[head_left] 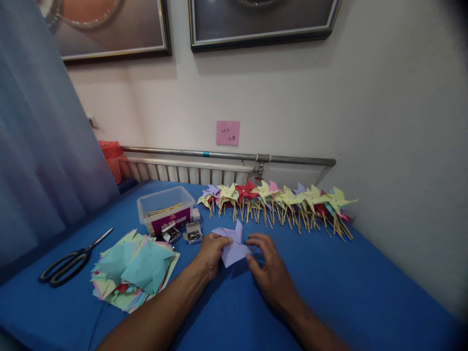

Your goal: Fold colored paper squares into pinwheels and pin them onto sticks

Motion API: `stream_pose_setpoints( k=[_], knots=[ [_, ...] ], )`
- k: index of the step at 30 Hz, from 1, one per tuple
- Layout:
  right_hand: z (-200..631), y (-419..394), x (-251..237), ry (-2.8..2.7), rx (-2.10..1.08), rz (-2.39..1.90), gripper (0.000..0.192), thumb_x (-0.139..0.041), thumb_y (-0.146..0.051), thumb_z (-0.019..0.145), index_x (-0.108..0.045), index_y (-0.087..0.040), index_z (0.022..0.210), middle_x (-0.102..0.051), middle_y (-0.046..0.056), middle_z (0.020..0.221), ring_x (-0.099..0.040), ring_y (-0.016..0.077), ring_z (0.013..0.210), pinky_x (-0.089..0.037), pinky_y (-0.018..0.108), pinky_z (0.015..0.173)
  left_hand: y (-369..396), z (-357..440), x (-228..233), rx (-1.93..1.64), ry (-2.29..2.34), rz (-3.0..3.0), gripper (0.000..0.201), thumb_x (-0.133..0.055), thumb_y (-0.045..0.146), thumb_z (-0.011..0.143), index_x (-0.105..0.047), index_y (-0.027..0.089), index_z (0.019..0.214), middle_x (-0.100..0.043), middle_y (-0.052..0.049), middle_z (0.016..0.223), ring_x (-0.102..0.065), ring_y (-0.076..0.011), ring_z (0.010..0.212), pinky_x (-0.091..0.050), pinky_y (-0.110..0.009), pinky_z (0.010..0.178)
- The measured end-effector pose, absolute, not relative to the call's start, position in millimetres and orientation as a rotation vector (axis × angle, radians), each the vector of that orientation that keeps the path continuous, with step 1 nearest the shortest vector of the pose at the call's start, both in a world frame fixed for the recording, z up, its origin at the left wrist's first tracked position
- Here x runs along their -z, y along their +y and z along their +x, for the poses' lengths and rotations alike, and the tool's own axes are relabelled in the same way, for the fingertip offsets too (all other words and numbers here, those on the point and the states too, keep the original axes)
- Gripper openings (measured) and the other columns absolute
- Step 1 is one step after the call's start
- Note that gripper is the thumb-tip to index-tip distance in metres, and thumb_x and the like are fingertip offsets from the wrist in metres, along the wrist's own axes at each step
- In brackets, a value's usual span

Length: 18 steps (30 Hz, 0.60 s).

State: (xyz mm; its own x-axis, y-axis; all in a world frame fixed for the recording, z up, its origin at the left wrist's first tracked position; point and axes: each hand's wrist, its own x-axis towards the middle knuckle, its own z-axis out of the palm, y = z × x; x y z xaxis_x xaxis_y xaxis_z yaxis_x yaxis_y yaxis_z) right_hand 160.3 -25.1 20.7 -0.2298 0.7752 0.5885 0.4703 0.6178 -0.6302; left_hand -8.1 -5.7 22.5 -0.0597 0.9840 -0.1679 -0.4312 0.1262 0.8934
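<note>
Head view. Held in left hand [212,254], thumb and fingers closed on its left side: one lilac paper piece [234,252], vanes folded, over blue cloth [223,314], mid-table. At right hand [269,263]: thumb and fingers parted and curved just beside the right edge of the paper, nothing seen gripped, contact impossible to tell

Left of hands: loose pile of coloured paper [148,268], light-blue pieces uppermost; black-handled scissors [78,258], lying flat, blades pointing away. Beyond pile: clear plastic tub [185,215], purple label, thin sticks [164,210] inside. Before tub: two small open cartons [193,227], dark and shiny small pieces within, too small to identify

Beyond right hand: long row of pinwheels [287,196] on sticks, yellow, red, pink, lilac. At back: white radiator [190,171], grey pipe [234,155]; above, on wall, pink handwritten note [228,132]
</note>
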Motion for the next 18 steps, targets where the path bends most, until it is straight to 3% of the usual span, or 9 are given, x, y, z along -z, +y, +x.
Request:
stream_pose_setpoints(
  k=[5, 8, 18],
  knots=[
    [147.6, -37.6, -18.8, -2.109, -0.067, -0.903, 0.025, -0.062, -0.013, 0.079, -0.062, -0.025, 0.102, -0.057, 0.011, 0.125, -0.052, 0.0295, 0.120, -0.043, 0.051, 0.099, -4.2, -9.2, -18.3, -1.376, 0.979, 0.685, 0.023, -0.079, 0.021, 0.055, -0.064, 0.012, 0.069, -0.064, -0.003, 0.060, -0.056, -0.0127, 0.054, -0.043, -0.025, 0.056],
    [146.8, -37.6, -19.0, -2.104, 0.048, -0.942, 0.014, -0.060, -0.019, 0.086, -0.065, -0.025, 0.097, -0.058, 0.011, 0.125, -0.052, 0.0296, 0.118, -0.042, 0.050, 0.097, -4.6, -8.0, -16.6, -1.373, 0.976, 0.689, 0.023, -0.078, 0.020, 0.055, -0.064, 0.012, 0.071, -0.064, -0.003, 0.061, -0.056, -0.0128, 0.054, -0.042, -0.025, 0.056],
    [152.0, -33.0, -19.5, -2.134, 0.067, -0.987, 0.012, -0.055, -0.021, 0.091, -0.067, -0.025, 0.093, -0.060, 0.009, 0.114, -0.055, 0.0262, 0.106, -0.042, 0.046, 0.091, -6.9, -3.7, -16.9, -1.339, 0.974, 0.742, 0.020, -0.077, 0.022, 0.055, -0.064, 0.011, 0.065, -0.062, -0.002, 0.058, -0.050, -0.0099, 0.050, -0.037, -0.023, 0.052]
  ],
)
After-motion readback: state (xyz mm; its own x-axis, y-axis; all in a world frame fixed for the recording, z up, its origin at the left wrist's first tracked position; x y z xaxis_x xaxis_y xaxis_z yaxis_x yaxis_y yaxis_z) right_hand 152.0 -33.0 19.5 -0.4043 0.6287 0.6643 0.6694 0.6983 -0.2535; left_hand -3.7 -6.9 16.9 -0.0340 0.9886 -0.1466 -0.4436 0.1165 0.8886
